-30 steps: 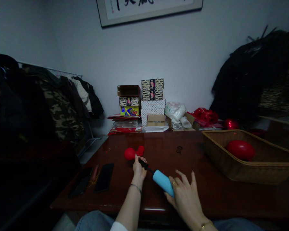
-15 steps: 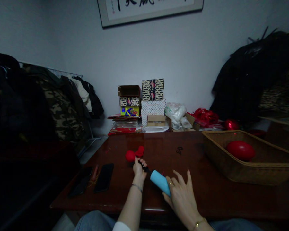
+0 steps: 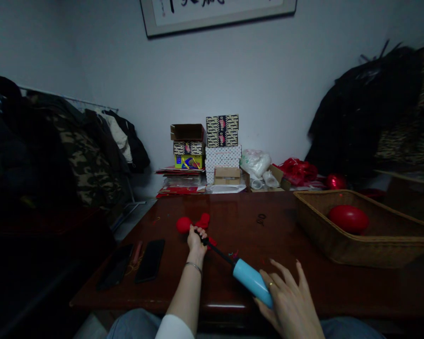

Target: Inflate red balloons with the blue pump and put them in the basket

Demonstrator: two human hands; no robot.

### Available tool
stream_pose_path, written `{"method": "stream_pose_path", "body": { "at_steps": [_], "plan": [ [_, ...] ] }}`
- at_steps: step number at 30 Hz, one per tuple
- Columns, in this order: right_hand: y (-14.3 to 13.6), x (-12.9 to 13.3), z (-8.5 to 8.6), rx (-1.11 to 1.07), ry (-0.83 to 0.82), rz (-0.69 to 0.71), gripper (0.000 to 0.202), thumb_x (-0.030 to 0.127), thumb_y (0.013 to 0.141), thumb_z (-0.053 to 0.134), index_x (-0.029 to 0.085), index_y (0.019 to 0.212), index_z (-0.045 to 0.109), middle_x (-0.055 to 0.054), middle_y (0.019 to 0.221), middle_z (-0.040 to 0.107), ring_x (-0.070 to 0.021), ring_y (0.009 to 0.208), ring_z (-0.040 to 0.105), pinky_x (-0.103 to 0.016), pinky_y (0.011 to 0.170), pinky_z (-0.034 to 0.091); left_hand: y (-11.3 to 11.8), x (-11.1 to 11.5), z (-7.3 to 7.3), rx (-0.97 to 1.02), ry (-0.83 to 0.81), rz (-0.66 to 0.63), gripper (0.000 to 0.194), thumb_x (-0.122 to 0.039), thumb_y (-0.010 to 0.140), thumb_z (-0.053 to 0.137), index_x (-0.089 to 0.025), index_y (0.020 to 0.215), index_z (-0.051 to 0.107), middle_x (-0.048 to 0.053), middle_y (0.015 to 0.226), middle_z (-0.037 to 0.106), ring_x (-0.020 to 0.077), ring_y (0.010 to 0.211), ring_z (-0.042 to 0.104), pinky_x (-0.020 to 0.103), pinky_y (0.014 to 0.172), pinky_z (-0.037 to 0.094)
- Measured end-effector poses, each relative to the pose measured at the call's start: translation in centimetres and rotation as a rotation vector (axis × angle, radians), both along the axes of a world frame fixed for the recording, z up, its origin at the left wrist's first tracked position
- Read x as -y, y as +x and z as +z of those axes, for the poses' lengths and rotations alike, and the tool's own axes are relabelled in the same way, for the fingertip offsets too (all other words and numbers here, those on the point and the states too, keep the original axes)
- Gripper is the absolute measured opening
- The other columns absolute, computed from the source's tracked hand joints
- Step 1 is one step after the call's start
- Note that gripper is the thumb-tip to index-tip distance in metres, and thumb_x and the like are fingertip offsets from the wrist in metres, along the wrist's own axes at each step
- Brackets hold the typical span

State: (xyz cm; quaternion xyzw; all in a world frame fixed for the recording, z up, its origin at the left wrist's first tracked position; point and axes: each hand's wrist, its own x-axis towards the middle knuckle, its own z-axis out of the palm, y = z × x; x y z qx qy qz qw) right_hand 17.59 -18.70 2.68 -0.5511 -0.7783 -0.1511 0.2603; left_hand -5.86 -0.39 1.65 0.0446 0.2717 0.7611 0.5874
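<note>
A balloon pump [image 3: 253, 281] with a light blue barrel and a black rod slants across the front of the table between my hands. My left hand [image 3: 197, 240] is closed round its black end. At those fingers is a small, partly inflated red balloon [image 3: 183, 225]. My right hand [image 3: 291, 296] grips the far end of the blue barrel between thumb and fingers, with some fingers stretched out. Limp red balloons [image 3: 204, 220] show just beyond my left hand, and a red piece lies under the rod.
A wicker basket [image 3: 339, 245] holding a large red balloon [image 3: 348, 219] stands on the right. Two dark phones, one a black phone [image 3: 150, 260], lie left on the table [image 3: 240, 207]. Small black rings [image 3: 261, 219] lie farther back. Boxes [image 3: 222, 162] are stacked by the wall.
My right hand has drawn the blue barrel down and right, so more black rod shows. My left hand has shifted slightly left with the balloon, which looks a little larger.
</note>
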Motion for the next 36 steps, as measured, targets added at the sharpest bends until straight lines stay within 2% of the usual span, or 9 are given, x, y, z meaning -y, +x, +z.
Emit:
{"method": "stream_pose_path", "body": {
  "at_steps": [5,12,16,21,25,29,36],
  "plan": [
    [-1.0,-0.3,0.7,-0.001,-0.025,-0.042,0.038,0.043,0.071,0.062,0.022,0.103,0.063,-0.006,0.094,0.069,-0.0297,0.112,0.05,-0.059,0.108,0.005,1.1,0.3,0.0,-0.015,0.023,-0.025,0.029,-0.031,0.093,0.041,-0.019,0.067,0.037,-0.007,0.052,0.031,0.0032,0.034,0.029,0.014,0.031,0.022],
    [-3.6,-2.1,1.7,0.011,-0.069,-0.075,0.036,0.038,0.074,0.061,0.02,0.105,0.062,-0.007,0.095,0.068,-0.028,0.114,0.049,-0.056,0.11,0.004,3.0,1.3,-0.5,-0.018,0.047,-0.085,0.029,-0.032,0.092,0.042,-0.018,0.067,0.038,-0.006,0.053,0.033,0.0039,0.036,0.031,0.015,0.033,0.024],
    [-4.6,-3.4,1.7,0.015,-0.093,-0.077,0.037,0.039,0.074,0.061,0.019,0.105,0.062,-0.008,0.094,0.068,-0.0282,0.114,0.049,-0.056,0.109,0.004,3.8,1.5,-0.9,-0.027,0.048,-0.1,0.03,-0.038,0.089,0.049,-0.019,0.068,0.038,-0.006,0.054,0.033,0.0042,0.038,0.031,0.015,0.034,0.025],
    [-5.2,-3.9,1.3,0.005,-0.122,-0.071,0.041,0.041,0.074,0.061,0.017,0.108,0.061,-0.009,0.095,0.068,-0.0285,0.114,0.049,-0.056,0.109,0.003,3.6,1.5,-1.1,-0.063,0.029,-0.073,0.032,-0.039,0.087,0.051,-0.019,0.067,0.037,-0.007,0.054,0.032,0.004,0.038,0.03,0.015,0.033,0.025],
    [-4.5,-3.3,0.9,0.0,-0.108,-0.06,0.044,0.042,0.073,0.062,0.018,0.11,0.06,-0.008,0.097,0.068,-0.0288,0.114,0.049,-0.056,0.109,0.002,2.9,1.2,-1.6,-0.055,0.026,-0.07,0.03,-0.035,0.091,0.046,-0.019,0.067,0.038,-0.007,0.052,0.031,0.0041,0.036,0.029,0.015,0.033,0.024],
    [-2.6,-2.2,0.1,0.004,-0.092,-0.029,0.042,0.041,0.073,0.061,0.019,0.109,0.061,-0.007,0.098,0.068,-0.0289,0.114,0.049,-0.056,0.109,0.003,1.7,0.7,-2.0,-0.069,0.031,-0.059,0.03,-0.032,0.093,0.04,-0.019,0.066,0.037,-0.006,0.051,0.033,0.0048,0.036,0.031,0.016,0.033,0.026],
    [0.7,-0.3,-1.2,-0.027,0.003,0.029,0.04,0.04,0.069,0.063,0.024,0.106,0.062,-0.003,0.094,0.069,-0.028,0.109,0.053,-0.058,0.109,0.004,0.1,0.3,-1.5,-0.053,-0.005,-0.03,0.03,-0.031,0.094,0.037,-0.019,0.067,0.037,-0.006,0.05,0.034,0.0049,0.036,0.033,0.015,0.033,0.025]
  ]
}}
